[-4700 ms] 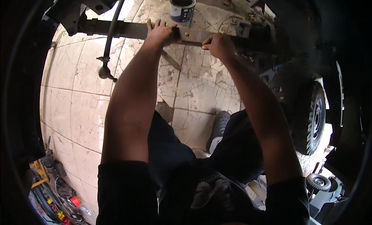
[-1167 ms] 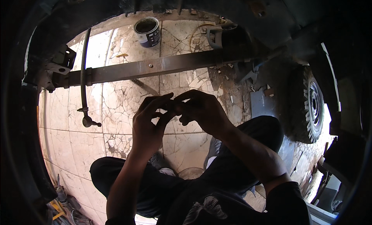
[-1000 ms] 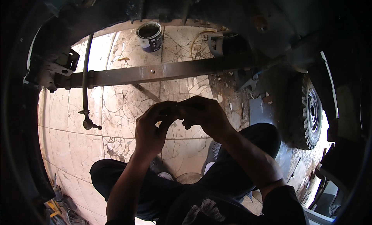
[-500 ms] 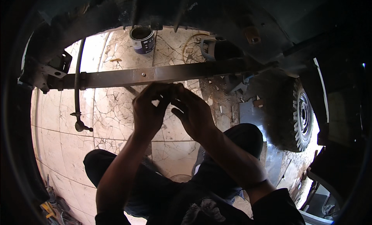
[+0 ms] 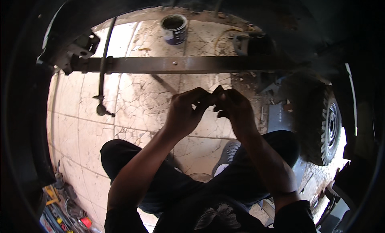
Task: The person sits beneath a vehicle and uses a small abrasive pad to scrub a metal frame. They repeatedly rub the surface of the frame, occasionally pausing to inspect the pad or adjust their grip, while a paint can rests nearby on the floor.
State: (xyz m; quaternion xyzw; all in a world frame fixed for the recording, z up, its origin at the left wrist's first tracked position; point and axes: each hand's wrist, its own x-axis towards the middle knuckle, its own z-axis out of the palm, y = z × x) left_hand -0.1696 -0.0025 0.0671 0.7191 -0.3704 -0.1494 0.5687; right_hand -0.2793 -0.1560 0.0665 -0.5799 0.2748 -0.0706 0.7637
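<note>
My left hand (image 5: 185,109) and my right hand (image 5: 237,107) meet at their fingertips in front of me, over the tiled floor. Both are closed, thumbs and fingers pinched together around a small dark piece (image 5: 218,89), of which only a tip shows. Its kind is too small and shadowed to make out. Just beyond the fingers a long dark metal bar (image 5: 148,65) with a bolt head (image 5: 175,63) runs across; neither hand touches it. Left of my hands hangs a thin rod (image 5: 103,72) with a ball-shaped joint (image 5: 101,109) at its lower end.
A paint can (image 5: 174,30) stands beyond the bar. To the right is a treaded wheel (image 5: 329,126). Tools (image 5: 60,217) lie in a heap at lower left. Dark vehicle bodywork (image 5: 248,4) arches overhead, and my knees (image 5: 116,152) are bent below my arms.
The whole view has shifted, bringing more of the tools at lower left into sight. My joined hands have drawn back from the bar and slightly right, still pinched together.
</note>
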